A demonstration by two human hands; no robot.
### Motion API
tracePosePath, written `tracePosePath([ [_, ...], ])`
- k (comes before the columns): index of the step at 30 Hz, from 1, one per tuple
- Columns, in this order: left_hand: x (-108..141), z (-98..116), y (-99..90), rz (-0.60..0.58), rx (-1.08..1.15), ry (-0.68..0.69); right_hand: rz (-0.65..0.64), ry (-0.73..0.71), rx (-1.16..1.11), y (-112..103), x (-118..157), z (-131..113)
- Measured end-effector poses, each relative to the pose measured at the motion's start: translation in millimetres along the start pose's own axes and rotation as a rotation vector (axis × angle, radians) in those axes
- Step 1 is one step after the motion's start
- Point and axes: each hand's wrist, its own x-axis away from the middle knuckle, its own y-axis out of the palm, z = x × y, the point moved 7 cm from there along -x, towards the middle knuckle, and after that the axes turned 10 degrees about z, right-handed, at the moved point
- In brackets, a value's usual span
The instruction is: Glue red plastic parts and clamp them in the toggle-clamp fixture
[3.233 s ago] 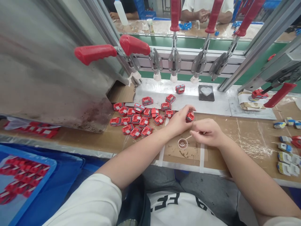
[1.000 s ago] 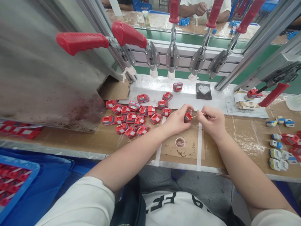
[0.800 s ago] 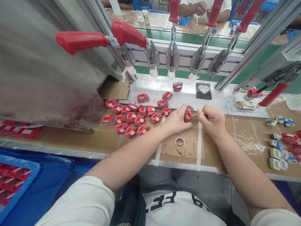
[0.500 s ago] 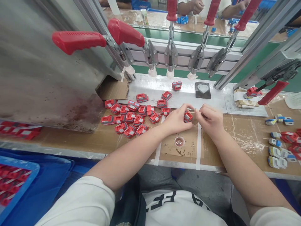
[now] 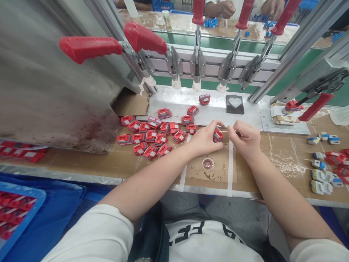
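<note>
My left hand [image 5: 207, 139] is closed around a small red and grey toy car part [image 5: 218, 136], its hollow side partly showing between thumb and fingers. A thin pale stick [image 5: 224, 131], like a toothpick, is pinched in my right hand [image 5: 245, 137]. The stick's tip reaches to the part; whether it touches is too small to tell. Just below my hands, a small round dish [image 5: 208, 164] with clear liquid sits on the cardboard. Left of my left hand lie several similar red toy car parts [image 5: 151, 135], some hollow side up.
Toggle clamps with red handles [image 5: 198, 14] line the frame ahead. Behind them lies a metal plate with a black heart-marked block [image 5: 235, 104]. A clamp at right presses a red part [image 5: 293, 106]. White-blue parts [image 5: 318, 176] lie far right; a grey metal panel [image 5: 54, 80] stands left.
My right hand has shifted slightly right, away from my left hand, so more of the stick shows. My left hand keeps its hold on the toy car part.
</note>
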Motion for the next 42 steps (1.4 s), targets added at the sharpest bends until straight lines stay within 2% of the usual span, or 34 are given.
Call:
tracePosePath([
  [9,1,2,0.5,-0.019,-0.068,0.000,-0.047,0.047,-0.013,6,2,4],
  [18,2,6,-0.9,-0.041,-0.129,-0.015,-0.018,0.025,0.034,4,2,6],
  [29,1,3,0.4,-0.031,-0.054,0.013,-0.020,-0.024,0.071,2,2,3],
  [33,0,-2,1.2,-0.005,0.006,0.006,-0.016,-0.017,-0.066,-5,0,-5],
  [35,-1,-5,0.4,0.033,0.046,0.009,-0.147,-0.040,-0.239,0,2,-16],
  [38,-3,-8,-0.9,0.081,0.104,0.021,-0.546,-0.127,-0.395,21,18,-37],
  [40,-4,-10,-1.9,0.099,0.132,0.017,-0.751,-0.171,-0.343,34,30,-44],
  [42,-3,-10,-3.2,0.112,0.155,0.010,-0.851,-0.191,-0.226,45,37,-47],
])
